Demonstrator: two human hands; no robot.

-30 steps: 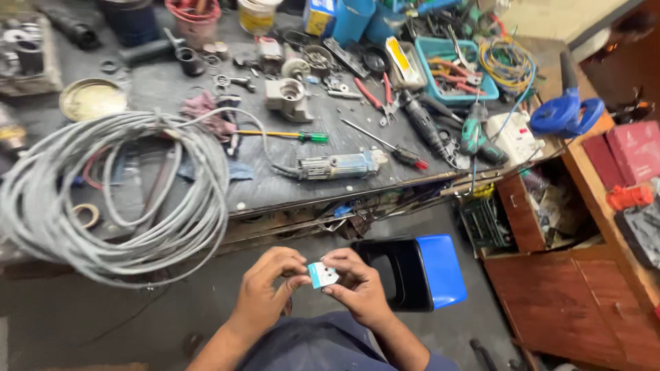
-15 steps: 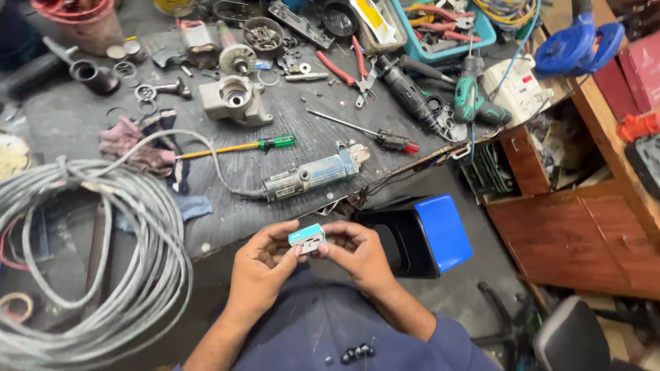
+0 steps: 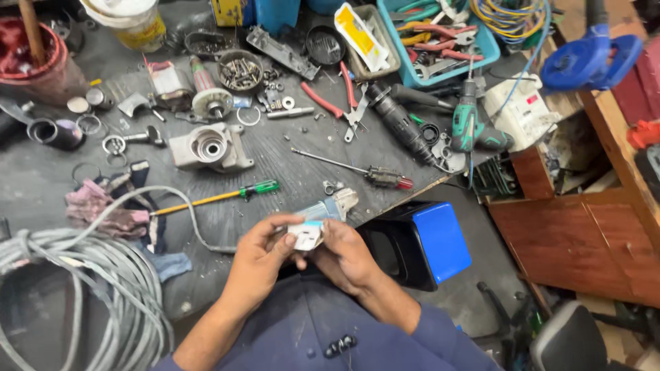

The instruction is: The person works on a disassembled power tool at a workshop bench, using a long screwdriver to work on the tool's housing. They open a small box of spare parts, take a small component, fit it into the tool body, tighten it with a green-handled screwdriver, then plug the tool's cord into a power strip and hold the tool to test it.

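Both hands, left hand [image 3: 258, 264] and right hand [image 3: 347, 257], pinch a small white-and-blue packet [image 3: 306, 233], fingers closed around it, now raised toward twelve o'clock against the workbench [image 3: 289, 172] edge.

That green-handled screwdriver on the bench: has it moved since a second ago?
No. The green-handled screwdriver lies as before, below the grey metal housing; only the camera shifted.

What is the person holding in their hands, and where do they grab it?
A small white and blue part, pinched at its left edge by the left hand and at its right edge by the right hand.
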